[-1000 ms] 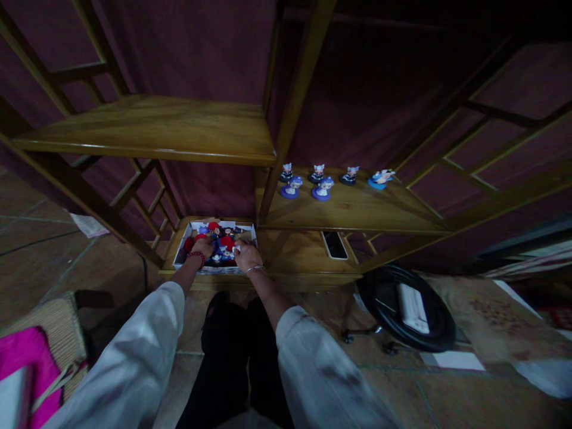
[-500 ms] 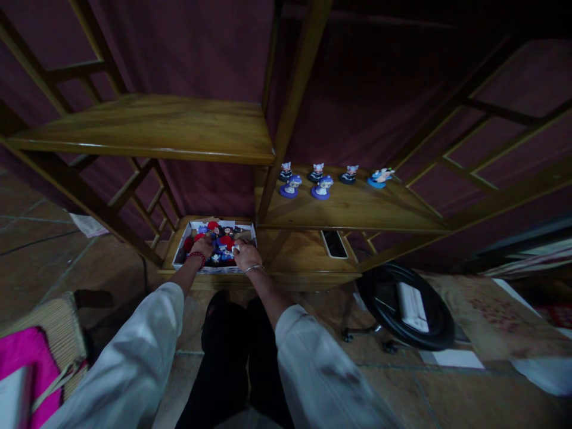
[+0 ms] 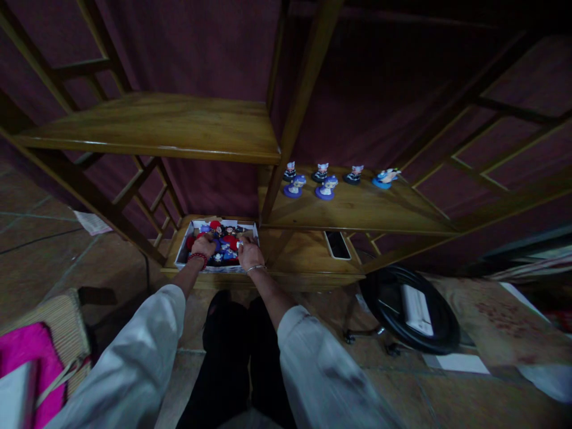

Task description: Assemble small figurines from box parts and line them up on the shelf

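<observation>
A shallow white cardboard box [image 3: 180, 256] stands on the lower left shelf, packed with small red, blue, purple and black figurines [image 3: 229, 253]. My left hand [image 3: 204, 246], with a red bead bracelet, reaches into its middle. Its fingers are curled down among the figurines, and their tips are hidden. At the box's right end is my right hand [image 3: 251, 255], wearing a silver bangle. Its fingers are pinched together on a small figurine [image 3: 240, 243], of which only a whitish part shows.
Several figurines stand on the right shelf [image 3: 357, 208], two with purple bases [image 3: 326, 188] in front; a blue-based one [image 3: 385, 178] is far right. Below lies a phone [image 3: 338, 245]. A wooden upright [image 3: 295, 113] divides the shelves. A black round stool [image 3: 379, 316] holds a white packet [image 3: 417, 310].
The whole view has shifted slightly, so the shelves appear a little further right. Both hands stay in the box, with only slight finger movement.
</observation>
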A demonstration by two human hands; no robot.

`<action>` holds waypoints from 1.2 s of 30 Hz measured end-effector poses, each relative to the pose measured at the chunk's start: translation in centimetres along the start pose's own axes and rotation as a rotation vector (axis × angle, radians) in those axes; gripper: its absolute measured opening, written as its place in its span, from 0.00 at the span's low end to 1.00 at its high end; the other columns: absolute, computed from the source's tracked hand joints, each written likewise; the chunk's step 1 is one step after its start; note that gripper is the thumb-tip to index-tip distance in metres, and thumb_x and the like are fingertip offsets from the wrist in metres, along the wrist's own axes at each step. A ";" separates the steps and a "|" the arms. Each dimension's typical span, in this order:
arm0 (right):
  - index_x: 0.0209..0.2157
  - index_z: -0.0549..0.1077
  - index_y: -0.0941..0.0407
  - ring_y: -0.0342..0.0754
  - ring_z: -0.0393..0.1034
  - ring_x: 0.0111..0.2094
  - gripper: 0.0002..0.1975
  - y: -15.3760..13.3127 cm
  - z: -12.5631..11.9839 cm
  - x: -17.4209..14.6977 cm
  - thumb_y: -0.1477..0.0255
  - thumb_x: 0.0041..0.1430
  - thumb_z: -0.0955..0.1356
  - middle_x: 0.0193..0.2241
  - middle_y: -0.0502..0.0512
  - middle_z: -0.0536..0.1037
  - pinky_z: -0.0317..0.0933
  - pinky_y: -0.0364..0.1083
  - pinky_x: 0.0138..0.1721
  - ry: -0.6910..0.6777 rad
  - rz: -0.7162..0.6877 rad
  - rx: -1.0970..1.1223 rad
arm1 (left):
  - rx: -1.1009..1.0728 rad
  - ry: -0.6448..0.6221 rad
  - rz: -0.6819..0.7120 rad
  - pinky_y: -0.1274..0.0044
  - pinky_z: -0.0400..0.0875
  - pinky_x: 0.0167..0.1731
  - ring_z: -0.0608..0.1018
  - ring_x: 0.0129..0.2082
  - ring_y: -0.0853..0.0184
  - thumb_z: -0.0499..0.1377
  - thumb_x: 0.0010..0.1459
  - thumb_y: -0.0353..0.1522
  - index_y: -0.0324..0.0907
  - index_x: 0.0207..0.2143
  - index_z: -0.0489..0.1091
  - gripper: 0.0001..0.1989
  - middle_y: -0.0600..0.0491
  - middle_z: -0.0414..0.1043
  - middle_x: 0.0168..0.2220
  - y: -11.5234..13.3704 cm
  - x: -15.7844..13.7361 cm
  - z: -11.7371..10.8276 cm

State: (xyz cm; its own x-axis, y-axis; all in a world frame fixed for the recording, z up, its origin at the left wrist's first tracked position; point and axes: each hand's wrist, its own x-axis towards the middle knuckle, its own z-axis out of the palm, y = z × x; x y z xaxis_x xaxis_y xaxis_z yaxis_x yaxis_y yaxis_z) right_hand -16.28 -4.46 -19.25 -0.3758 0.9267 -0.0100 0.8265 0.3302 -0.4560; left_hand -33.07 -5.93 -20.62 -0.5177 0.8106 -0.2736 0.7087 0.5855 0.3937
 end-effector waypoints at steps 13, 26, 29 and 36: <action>0.45 0.66 0.55 0.46 0.64 0.46 0.14 -0.2 -0.2 -0.4 0.74 0.57 0.59 0.45 0.58 0.70 0.56 0.42 0.45 -0.004 0.005 -0.018 | -0.121 0.016 0.090 0.82 0.68 0.33 0.77 0.32 0.70 0.51 0.53 0.31 0.41 0.43 0.68 0.15 0.52 0.75 0.34 0.6 -0.6 0.0; 0.44 0.66 0.55 0.45 0.64 0.46 0.13 -0.2 -0.1 -0.3 0.74 0.56 0.59 0.43 0.57 0.71 0.56 0.41 0.45 -0.001 0.013 -0.022 | -0.105 0.070 0.053 0.80 0.68 0.35 0.76 0.37 0.66 0.52 0.53 0.32 0.41 0.43 0.68 0.15 0.50 0.75 0.36 0.4 -0.6 -0.2; 0.44 0.66 0.54 0.45 0.65 0.45 0.13 -0.1 0.0 -0.3 0.74 0.56 0.59 0.44 0.57 0.71 0.57 0.41 0.44 -0.002 0.013 -0.022 | -0.083 0.049 0.064 0.80 0.67 0.35 0.76 0.37 0.66 0.52 0.53 0.32 0.43 0.41 0.69 0.13 0.52 0.75 0.35 0.5 -0.9 -0.2; 0.44 0.66 0.55 0.45 0.65 0.44 0.13 -0.3 -0.3 -0.4 0.74 0.56 0.60 0.44 0.57 0.70 0.56 0.41 0.44 -0.032 0.004 -0.022 | -0.015 0.020 0.084 0.80 0.67 0.35 0.76 0.37 0.67 0.49 0.55 0.33 0.45 0.41 0.69 0.14 0.52 0.75 0.33 0.6 -1.6 -0.4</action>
State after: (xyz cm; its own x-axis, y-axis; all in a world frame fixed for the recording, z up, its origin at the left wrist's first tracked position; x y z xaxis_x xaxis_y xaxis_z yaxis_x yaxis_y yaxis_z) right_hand -16.25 -4.85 -18.88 -0.3850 0.9220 -0.0406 0.8371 0.3303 -0.4361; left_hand -32.03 -6.85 -19.60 -0.4660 0.8566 -0.2213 0.7429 0.5147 0.4280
